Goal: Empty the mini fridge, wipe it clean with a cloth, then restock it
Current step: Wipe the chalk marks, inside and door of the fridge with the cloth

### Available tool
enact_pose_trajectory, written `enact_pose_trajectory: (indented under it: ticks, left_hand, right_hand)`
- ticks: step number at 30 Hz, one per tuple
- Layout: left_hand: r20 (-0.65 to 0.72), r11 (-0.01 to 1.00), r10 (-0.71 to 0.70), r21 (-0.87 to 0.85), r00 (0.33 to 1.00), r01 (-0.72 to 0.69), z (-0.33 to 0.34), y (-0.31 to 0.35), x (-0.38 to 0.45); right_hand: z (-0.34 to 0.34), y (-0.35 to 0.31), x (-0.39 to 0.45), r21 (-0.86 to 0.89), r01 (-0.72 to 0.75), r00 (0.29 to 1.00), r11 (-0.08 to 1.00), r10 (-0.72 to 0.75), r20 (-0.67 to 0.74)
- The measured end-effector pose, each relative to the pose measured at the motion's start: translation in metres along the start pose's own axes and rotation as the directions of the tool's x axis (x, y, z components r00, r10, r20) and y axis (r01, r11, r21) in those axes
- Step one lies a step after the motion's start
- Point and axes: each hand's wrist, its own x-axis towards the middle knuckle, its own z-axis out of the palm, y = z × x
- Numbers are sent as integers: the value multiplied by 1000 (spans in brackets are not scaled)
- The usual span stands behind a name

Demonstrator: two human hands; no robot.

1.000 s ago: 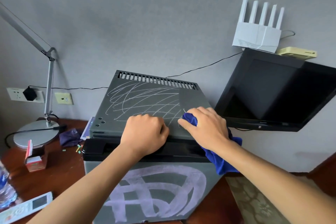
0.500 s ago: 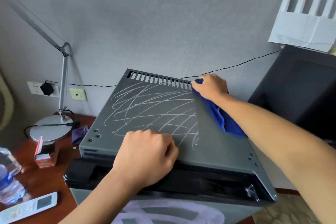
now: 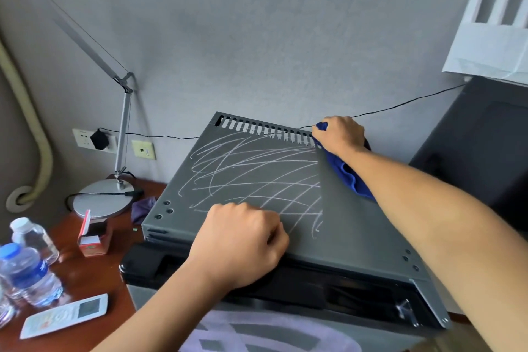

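Since half a second ago, little has shifted: the right hand [image 3: 340, 134] is kept at the far right corner of the grey metal mini fridge [image 3: 357, 226] top, fingers curled round the crumpled blue cloth [image 3: 347, 177]. Chalk scribbles are seen left of the wiped strip. The left hand [image 3: 240, 243] is rested fisted on the front edge, nothing held.

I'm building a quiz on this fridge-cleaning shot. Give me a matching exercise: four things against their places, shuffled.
Things:
1. blue cloth
2. left hand
3. remote control
4. desk lamp

Places:
A. front edge of the fridge top
B. left of the fridge, by the wall
C. under the right hand, back right corner
D. near the water bottles

Pairs: 1-C, 2-A, 3-D, 4-B
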Motion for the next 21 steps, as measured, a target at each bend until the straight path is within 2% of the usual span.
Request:
enact_pose_trajectory:
  ticks: [6,13,21]
  left_hand:
    - [26,999,-32,30,999,32,1,2,2]
    - [52,998,-50,32,997,48,-12,10,0]
    - [76,999,-20,46,997,16,-14,10,-3]
  right_hand:
    - [-29,-9,-71,4,-10,1000,1000,10,-12]
    - [-73,-28,-180,-15,60,998,998,-60,3]
    - [-95,-33,-260,-23,86,992,996,-88,-90]
